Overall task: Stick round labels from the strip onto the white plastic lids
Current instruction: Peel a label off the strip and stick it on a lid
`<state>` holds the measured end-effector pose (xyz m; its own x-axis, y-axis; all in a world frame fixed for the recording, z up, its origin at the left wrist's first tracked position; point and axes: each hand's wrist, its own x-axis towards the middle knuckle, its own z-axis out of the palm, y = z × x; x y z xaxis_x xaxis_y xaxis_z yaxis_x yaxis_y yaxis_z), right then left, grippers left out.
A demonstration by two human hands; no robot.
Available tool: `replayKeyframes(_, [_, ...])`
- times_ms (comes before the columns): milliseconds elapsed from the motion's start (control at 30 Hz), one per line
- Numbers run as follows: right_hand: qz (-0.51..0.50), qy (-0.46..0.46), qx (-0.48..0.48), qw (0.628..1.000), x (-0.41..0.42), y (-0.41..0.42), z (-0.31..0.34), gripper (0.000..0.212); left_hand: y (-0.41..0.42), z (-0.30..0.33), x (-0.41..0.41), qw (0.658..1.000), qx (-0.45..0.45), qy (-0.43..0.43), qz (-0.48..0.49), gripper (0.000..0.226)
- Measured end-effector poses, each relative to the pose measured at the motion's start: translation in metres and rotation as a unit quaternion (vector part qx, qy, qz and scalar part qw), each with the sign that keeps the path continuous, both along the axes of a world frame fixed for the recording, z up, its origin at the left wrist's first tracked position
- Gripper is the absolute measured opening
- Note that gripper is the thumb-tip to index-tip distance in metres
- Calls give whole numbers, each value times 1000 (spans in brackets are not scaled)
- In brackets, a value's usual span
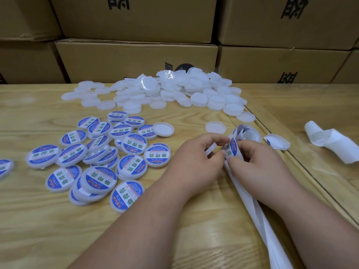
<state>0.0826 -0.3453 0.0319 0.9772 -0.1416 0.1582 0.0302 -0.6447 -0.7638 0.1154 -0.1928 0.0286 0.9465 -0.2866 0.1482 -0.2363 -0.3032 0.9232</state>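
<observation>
With the left hand (196, 158) gripping a blank white plastic lid (210, 150) and the right hand (252, 162) pinching a round blue-and-white label (231, 150) off the white backing strip (258, 214) above the wooden table (174, 239), peel slowly, centre the label, then press it flat.

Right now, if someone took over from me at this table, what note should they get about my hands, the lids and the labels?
Left hand: holds a blank white lid on edge.
Right hand: pinches a round label on the label strip, which trails off the near table edge.
Done: a batch of labelled lids lies left of the hands.
Left: the pile of blank lids at the back by the cardboard boxes, plus loose ones such as the single lid just beyond the hands.
Used backing paper lies crumpled at right.
</observation>
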Motion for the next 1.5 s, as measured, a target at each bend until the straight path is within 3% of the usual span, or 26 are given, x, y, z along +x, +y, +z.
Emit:
replayKeyframes(267, [0,-42,24,999,3,-1,-3,14,0,-1,2,1000,-1,-20,18,12])
replayKeyframes(500, [46,-21,70,996,1,1,-3,12,3,0,4,999,-32,-1,11,13])
replayKeyframes(867, [28,-34,100,994,1,6,1,8,2,-3,6,1000,-1,-17,21,17])
replayKeyframes(967, [10,-30,114,993,1,6,1,9,2,-3,6,998,-53,-2,41,20])
replayKeyframes(1100, [-4,-31,128,991,0,6,1,30,5,0,7,981,-165,4,102,30])
replayKeyframes(1200, [-16,-32,139,990,1,4,1,23,7,2,10,961,-227,45,153,29])
replayKeyframes(1367, [-35,-57,133,989,4,4,-1,23,8,3,11,952,-244,67,174,28])
replayKeyframes(1500, [-28,-140,112,983,2,7,1,31,7,4,9,962,-222,69,147,28])
